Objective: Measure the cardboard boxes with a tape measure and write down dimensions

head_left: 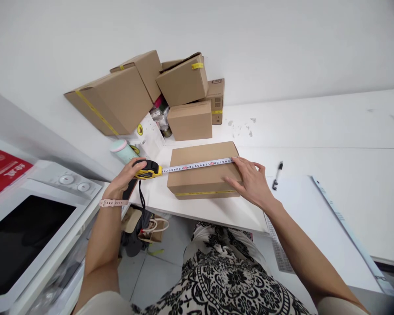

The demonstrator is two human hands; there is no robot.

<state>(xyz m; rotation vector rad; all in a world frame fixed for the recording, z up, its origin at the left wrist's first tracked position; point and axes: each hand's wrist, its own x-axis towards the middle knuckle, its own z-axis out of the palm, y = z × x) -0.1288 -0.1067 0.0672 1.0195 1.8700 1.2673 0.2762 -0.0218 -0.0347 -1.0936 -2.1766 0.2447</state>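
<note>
Clenching around the yellow tape measure (147, 169), your left hand (124, 178) is holding its case just off the left end of the cardboard box (200, 180), which is lying flat near the front edge of the white table (315, 131). Your right hand (251, 183) is pressing open fingers on the tape's end at the box's right top edge, grasping nothing. Black and red numerals are running along the tape, too small for reading. White lettering on the red pack (3, 168) at left is showing too blurred to read.
</note>
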